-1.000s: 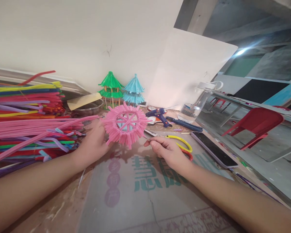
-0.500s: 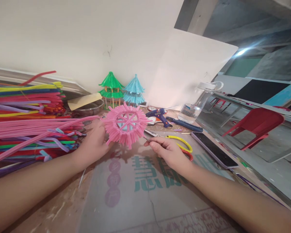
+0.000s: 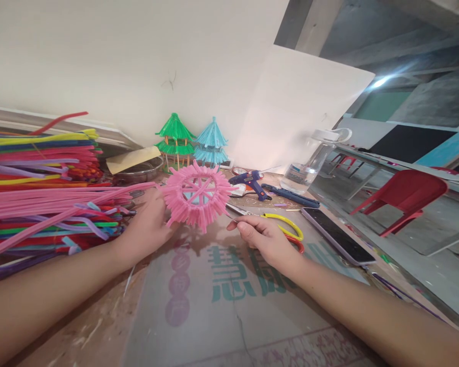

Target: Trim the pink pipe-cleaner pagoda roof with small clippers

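Observation:
A fringed pink ring made of pipe cleaners [image 3: 175,200], with crossed spokes in its open middle, is held up above the table. My left hand [image 3: 150,220] grips it at its left edge; the fingertips are hidden behind the fringe. Just right of the ring, my right hand [image 3: 260,235] is closed in a pinch. A thin dark tip shows at its fingers near the fringe, too small to name. Behind that hand lie scissors [image 3: 286,220] with yellow and red handles. Long pink pipe cleaners [image 3: 80,196] reach from the left towards my left wrist.
Piled pipe cleaners [image 3: 42,163] fill the left side. Green [image 3: 175,133] and blue [image 3: 213,140] pagoda models stand at the back beside a metal bowl [image 3: 141,171]. A glue gun [image 3: 254,182], blue tool [image 3: 290,194], water bottle [image 3: 304,168] and phone [image 3: 336,235] lie rightward.
The pink ring has shifted and tilted very slightly in my left hand. Both hands otherwise keep almost the same place.

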Motion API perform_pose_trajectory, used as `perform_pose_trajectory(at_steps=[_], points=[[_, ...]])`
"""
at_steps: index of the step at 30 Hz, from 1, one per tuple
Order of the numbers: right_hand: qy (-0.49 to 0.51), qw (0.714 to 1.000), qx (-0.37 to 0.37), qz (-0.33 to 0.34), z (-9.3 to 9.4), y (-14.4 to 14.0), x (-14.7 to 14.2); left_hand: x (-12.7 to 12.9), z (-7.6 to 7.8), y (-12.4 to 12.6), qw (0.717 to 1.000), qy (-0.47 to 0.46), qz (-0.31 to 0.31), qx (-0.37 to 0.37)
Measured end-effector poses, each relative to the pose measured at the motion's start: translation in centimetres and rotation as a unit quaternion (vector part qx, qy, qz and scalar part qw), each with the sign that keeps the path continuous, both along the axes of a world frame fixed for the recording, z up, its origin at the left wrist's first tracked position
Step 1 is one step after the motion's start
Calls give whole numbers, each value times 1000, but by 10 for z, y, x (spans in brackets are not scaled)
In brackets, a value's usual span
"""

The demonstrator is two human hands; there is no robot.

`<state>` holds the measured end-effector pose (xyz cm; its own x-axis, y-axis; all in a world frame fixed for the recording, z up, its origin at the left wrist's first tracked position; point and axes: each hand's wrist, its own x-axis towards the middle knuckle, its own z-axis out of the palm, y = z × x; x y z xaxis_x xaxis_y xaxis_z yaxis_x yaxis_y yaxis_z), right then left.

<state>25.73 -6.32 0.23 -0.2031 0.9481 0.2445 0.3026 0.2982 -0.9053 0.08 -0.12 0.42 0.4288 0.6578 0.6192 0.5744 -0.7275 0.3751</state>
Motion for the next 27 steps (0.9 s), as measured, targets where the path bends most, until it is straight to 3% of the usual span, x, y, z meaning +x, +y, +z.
perform_pose_trajectory(at_steps=[12,27], points=[[-15,1000,7,-10,1,0,-1,1,4,-2,1000,24,14,2],[-17,1000,17,-2,1,-1,-2,0,0,1,1000,-16,-2,-6]])
